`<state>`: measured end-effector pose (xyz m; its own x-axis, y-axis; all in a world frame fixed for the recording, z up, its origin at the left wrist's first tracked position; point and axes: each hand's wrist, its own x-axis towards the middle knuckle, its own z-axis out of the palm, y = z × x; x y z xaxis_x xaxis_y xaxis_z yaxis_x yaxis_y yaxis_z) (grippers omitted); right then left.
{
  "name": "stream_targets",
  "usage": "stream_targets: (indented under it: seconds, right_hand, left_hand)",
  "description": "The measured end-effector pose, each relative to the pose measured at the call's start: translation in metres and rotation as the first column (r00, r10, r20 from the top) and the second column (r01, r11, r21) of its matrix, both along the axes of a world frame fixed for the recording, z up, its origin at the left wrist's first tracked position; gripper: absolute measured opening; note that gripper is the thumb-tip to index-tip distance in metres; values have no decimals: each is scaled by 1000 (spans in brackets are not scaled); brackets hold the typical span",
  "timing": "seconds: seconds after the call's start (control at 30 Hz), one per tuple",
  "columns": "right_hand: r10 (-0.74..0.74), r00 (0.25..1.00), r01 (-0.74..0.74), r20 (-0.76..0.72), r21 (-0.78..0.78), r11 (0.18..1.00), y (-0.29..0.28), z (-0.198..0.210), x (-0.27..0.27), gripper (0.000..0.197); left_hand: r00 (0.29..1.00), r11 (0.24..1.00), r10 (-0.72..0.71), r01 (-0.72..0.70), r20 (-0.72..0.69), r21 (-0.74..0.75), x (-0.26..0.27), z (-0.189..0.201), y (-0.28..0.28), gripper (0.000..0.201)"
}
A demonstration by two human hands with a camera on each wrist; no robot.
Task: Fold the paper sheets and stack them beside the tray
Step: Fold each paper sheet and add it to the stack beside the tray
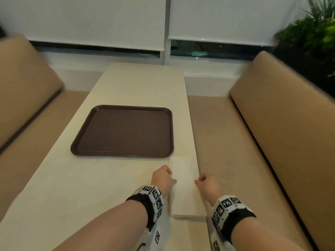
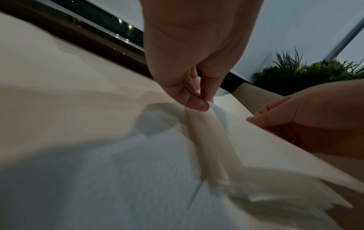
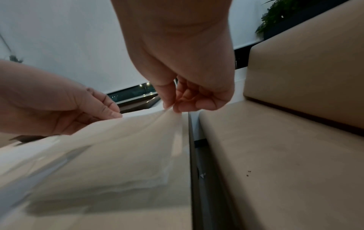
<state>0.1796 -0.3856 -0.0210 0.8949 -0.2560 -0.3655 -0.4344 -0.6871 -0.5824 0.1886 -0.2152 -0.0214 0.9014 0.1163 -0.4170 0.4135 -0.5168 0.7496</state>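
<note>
A pale paper sheet lies near the table's right edge, just in front of the empty brown tray. My left hand pinches the sheet's left edge between thumb and fingertips and lifts it, as the left wrist view shows at the sheet under my left hand. My right hand pinches the right edge; in the right wrist view my right hand holds the sheet raised off the table. More paper layers lie beneath, blurred.
The cream table runs away from me between two tan benches. White blinds cover the window at the far end. A green plant stands at the back right.
</note>
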Motion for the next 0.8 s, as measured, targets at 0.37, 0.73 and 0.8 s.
stream_targets:
  seconds: [0.37, 0.73, 0.8]
  right_hand:
    - [65, 996, -72, -60, -114, 991, 2, -8, 7, 13]
    - [371, 920, -355, 126, -132, 926, 36, 37, -27, 10]
    - [497, 865, -488, 68, -118, 865, 56, 46, -40, 9]
  left_hand:
    - [988, 972, -151, 144, 25, 187, 4, -16, 1, 16]
    - [959, 981, -191, 183, 211, 57, -1, 56, 89, 18]
    - [961, 983, -172, 152, 216, 107, -9, 65, 125, 15]
